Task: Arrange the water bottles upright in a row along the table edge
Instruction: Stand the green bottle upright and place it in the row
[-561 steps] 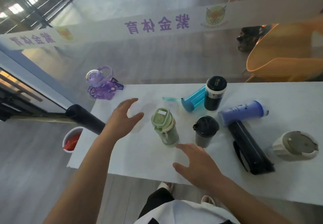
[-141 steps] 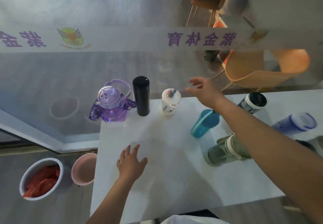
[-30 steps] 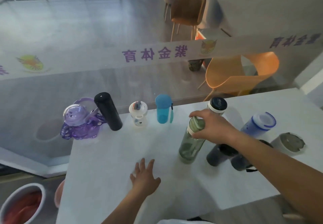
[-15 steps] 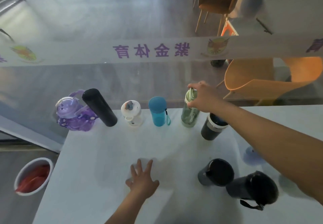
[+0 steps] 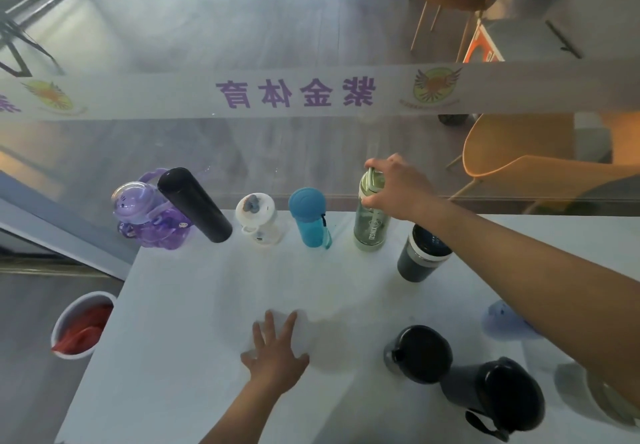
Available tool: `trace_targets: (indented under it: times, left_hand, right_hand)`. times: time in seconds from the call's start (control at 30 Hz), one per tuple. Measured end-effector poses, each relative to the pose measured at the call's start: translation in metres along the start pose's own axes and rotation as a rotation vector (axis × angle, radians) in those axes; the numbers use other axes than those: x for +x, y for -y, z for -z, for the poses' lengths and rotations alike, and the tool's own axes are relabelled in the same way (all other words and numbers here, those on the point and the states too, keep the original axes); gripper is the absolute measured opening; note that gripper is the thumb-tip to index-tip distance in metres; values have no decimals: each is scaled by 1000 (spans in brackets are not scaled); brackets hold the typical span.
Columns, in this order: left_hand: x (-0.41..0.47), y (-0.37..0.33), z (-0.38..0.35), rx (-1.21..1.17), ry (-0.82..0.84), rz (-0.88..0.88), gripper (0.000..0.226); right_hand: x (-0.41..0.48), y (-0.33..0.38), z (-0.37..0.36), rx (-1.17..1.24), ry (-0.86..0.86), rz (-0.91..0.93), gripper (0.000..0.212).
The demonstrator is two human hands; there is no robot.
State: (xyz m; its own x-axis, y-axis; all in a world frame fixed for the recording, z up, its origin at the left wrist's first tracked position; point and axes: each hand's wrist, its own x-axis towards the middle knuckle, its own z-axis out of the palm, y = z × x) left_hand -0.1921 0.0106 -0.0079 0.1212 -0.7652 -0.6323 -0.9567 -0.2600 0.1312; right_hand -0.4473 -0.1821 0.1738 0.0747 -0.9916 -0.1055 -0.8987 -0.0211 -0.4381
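white tabletop (image 5: 194, 357) fills the near part of the view, and the left hand (image 5: 277, 357) lies flat on it, fingers spread, gripping nothing. bare surface runs wide around that hand, out to the table's left edge and forward to the row. on the floor off the left edge sits a white bucket (image 5: 81, 326) with something red inside.

near the right, two dark lidded cups stand close together: a black-lid cup (image 5: 420, 353) and, just beside it, a dark cup with a strap (image 5: 502, 395). a pale blue bottle (image 5: 505, 320) shows partly behind the right forearm, blurred. further in, a dark tumbler with a white band (image 5: 420, 256) stands upright, just short of the row and partly under the arm.

along the far edge, against the glass wall, five bottles stand in a line, left to right: a purple bottle (image 5: 149, 215) at the corner, a black flask (image 5: 195, 204), a white bottle (image 5: 258, 218), a teal bottle (image 5: 310, 216), and the green bottle (image 5: 370, 222). small gaps separate most of them; the black flask overlaps the purple one in this view. the right hand (image 5: 398, 189) is closed around the green bottle's cap and neck, the bottle upright with its base on the table.

to the right of the green bottle, the far edge lies open. beyond the glass is an orange chair (image 5: 519, 166).
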Motion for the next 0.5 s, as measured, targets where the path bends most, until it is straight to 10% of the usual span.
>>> trace_targets:
  times: [0.5]
  left_hand:
    - [-3, -13, 12, -33, 41, -179, 81]
  right_hand:
    - [-54, -11, 22, 137, -114, -185, 105]
